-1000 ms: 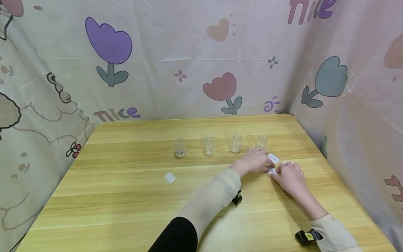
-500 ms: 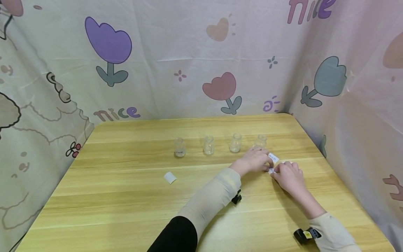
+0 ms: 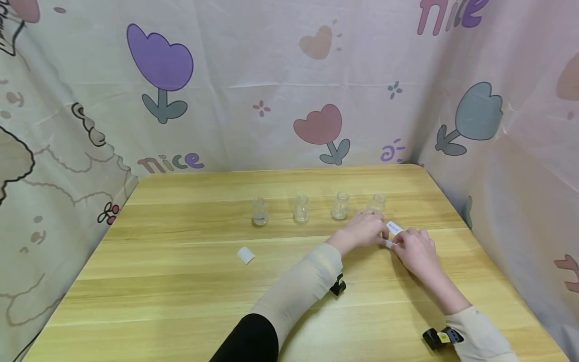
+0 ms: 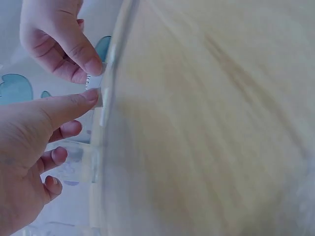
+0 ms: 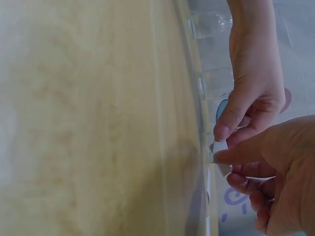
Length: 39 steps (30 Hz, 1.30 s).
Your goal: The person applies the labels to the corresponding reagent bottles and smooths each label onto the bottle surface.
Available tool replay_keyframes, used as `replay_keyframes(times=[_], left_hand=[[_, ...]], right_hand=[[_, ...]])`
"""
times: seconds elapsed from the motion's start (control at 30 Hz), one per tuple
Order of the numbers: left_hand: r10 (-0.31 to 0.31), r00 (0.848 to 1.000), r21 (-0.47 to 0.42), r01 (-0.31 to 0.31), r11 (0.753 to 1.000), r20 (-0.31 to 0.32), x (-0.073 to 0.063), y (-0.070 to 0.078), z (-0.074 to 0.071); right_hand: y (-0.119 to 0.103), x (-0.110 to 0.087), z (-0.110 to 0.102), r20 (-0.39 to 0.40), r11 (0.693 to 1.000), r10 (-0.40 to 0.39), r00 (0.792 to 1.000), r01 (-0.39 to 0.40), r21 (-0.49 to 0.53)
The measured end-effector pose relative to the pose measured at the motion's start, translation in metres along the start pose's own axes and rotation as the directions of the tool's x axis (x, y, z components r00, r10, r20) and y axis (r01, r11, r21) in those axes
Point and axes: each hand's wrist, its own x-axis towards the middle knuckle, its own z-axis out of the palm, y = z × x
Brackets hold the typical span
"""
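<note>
In the head view, my left hand (image 3: 363, 231) and right hand (image 3: 416, 251) meet over the right side of the table. Between them is a small white sticker label (image 3: 389, 244), pinched by the thumb and fingers of both hands. The right wrist view shows this label (image 5: 221, 152) stretched between the two thumbs, partly covered by fingers. Just behind the fingers a printed white label (image 3: 394, 228) lies on the wood. A small glass bottle (image 3: 377, 201) stands behind my left hand, its lower part hidden.
More small glass bottles stand in the row leftward: one (image 3: 340, 207), another (image 3: 301, 210), and a leftmost bottle (image 3: 260, 213) with dark writing low on it. A blank white paper piece (image 3: 246, 255) lies front left. A printed curtain (image 3: 226, 125) surrounds the table (image 3: 158, 281).
Both hands stay nearly in place, shifting only slightly. The pinched label now shows less of its face than a second ago. Bottles and the other papers keep their places.
</note>
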Motion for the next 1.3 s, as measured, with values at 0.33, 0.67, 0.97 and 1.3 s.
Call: replay_keyframes(times=[0.33,0.67,0.97,1.3], left_hand=[[-0.022,0.996,0.009,0.023,1.0,-0.088,-0.018,-0.001,-0.016],[-0.029,0.978,0.017,0.033,0.999,-0.206,-0.049,-0.009,-0.024],[-0.039,0.953,0.003,0.042,0.999,-0.302,-0.082,-0.022,-0.029],[-0.097,0.933,-0.002,0.103,0.995,-0.347,-0.117,-0.032,-0.035]], right_hand=[[-0.007,-0.004,-0.01,-0.131,0.991,-0.118,0.984,0.124,0.042],[-0.017,-0.003,-0.009,-0.297,0.931,-0.351,0.888,0.364,-0.012],[-0.038,0.0,-0.006,-0.324,0.888,-0.436,0.84,0.46,-0.002],[-0.065,0.004,0.001,-0.322,0.853,-0.491,0.81,0.522,0.013]])
